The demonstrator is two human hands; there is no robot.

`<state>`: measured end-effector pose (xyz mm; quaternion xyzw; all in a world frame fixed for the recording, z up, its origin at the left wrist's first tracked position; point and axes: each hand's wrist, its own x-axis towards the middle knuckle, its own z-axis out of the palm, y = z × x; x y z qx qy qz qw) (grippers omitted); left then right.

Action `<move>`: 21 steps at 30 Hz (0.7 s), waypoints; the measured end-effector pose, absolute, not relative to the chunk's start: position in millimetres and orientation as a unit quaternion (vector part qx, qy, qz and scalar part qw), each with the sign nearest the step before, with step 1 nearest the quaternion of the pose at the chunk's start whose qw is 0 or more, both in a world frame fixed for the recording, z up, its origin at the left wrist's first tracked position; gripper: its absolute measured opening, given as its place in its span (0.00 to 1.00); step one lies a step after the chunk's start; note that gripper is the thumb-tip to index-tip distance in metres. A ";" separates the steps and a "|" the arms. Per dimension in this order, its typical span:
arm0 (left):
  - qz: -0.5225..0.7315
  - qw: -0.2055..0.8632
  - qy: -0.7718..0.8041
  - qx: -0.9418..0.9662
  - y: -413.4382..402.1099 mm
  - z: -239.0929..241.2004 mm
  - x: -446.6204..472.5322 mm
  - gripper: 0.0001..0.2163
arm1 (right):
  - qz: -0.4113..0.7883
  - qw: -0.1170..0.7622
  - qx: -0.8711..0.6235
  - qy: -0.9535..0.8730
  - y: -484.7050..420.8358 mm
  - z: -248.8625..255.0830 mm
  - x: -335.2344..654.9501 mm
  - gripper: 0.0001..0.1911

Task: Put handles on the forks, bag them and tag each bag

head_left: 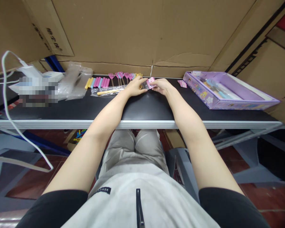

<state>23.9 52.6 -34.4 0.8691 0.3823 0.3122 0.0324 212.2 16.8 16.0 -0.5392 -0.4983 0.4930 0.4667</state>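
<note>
A clear plastic bag (95,91) with a yellow-handled stick (108,92) in it lies on the black tabletop. My left hand (135,87) is closed on the right end of this bag, covering part of it. Just to the right, my right hand (162,85) pinches a small pink card (151,81) at the bag's end. Whether the card is partly inside the bag, I cannot tell. Behind my left hand lie several small claw-headed back scratchers (120,76) in pink, blue and yellow. To their left is a row of coloured handles (99,82).
Empty clear bags (76,83) lie at the left, near a white device (32,72) with a white cable (5,91). Another pink card (182,83) sits right of my hands. A purple box (213,103) at the right holds bagged items. Cardboard (123,34) stands behind the table.
</note>
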 end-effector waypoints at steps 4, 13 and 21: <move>0.296 0.039 0.408 0.863 46.5 -29.8 26.2 0.35 | 0.494 0.468 -0.542 -0.493 16.1 16.9 212.4 0.13; 0.305 0.044 0.402 0.862 59.0 -37.7 21.4 0.35 | 0.480 0.488 -0.545 -0.484 18.9 18.7 212.6 0.12; 0.301 0.040 0.404 0.863 55.2 -33.5 22.6 0.36 | 0.469 0.493 -0.553 -0.481 19.3 18.7 211.8 0.12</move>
